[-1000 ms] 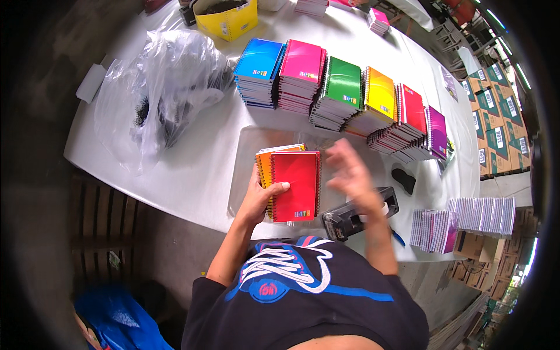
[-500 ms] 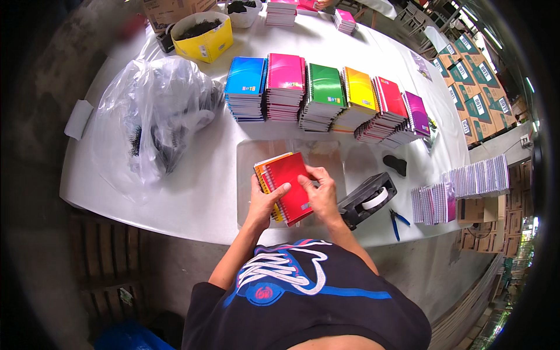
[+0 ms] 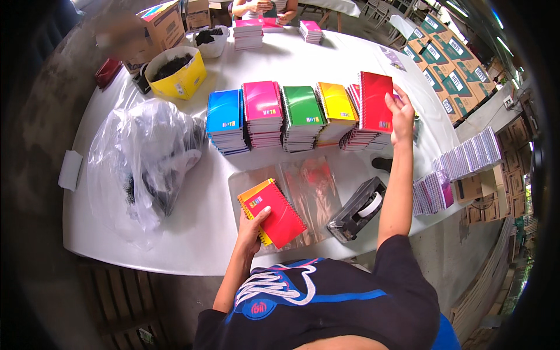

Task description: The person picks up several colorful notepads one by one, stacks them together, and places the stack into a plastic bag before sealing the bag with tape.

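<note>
My left hand (image 3: 251,230) is closed on a few spiral notebooks, a red notebook (image 3: 279,214) on top with yellow-orange covers showing beneath it. At the far right my right hand (image 3: 401,115) grips the edge of another red notebook (image 3: 375,105), raised over the red stack (image 3: 356,140). Left of that stand a yellow stack (image 3: 338,111), a green stack (image 3: 302,108), a pink stack (image 3: 263,111) and a blue stack (image 3: 224,114). The purple stack is hidden behind my hand and the raised notebook. Under my left hand's notebooks lie clear plastic bags (image 3: 315,192).
A black tape dispenser (image 3: 357,210) stands right of the plastic. At left lies a bulky clear bag (image 3: 154,157) with dark contents, behind it a yellow container (image 3: 175,76). Pale-edged notebook rows (image 3: 469,154) stand at right; another person's hands (image 3: 262,7) show at the far edge.
My right hand has left the held notebooks and reached far right to a red notebook at the stack. My left hand has turned its bundle. The view has shifted, showing another person.
</note>
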Tool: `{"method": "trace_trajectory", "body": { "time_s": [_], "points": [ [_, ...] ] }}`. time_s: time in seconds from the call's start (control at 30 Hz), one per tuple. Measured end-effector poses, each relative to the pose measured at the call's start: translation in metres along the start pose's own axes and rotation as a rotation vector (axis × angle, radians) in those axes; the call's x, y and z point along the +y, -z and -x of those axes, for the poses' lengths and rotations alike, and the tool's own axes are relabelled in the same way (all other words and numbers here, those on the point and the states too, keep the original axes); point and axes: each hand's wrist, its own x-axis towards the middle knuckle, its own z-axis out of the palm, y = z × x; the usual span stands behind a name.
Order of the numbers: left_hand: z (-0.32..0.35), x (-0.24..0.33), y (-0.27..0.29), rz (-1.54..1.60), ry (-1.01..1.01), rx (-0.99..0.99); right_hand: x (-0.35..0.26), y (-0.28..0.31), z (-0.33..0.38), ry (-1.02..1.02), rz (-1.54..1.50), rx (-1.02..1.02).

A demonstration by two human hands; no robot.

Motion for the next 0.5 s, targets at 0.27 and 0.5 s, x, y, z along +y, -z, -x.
{"method": "trace_trajectory", "body": {
  "time_s": [0.27,0.5],
  "points": [
    [-0.013,0.0,-0.008,0.036,-0.03,0.004,0.032,0.076,-0.059,0.145,1.158,-0.194],
    [-0.015,-0.006,-0.01,0.067,-0.06,0.008,0.035,0.121,-0.013,0.187,1.234,-0.422]
  ]
}}
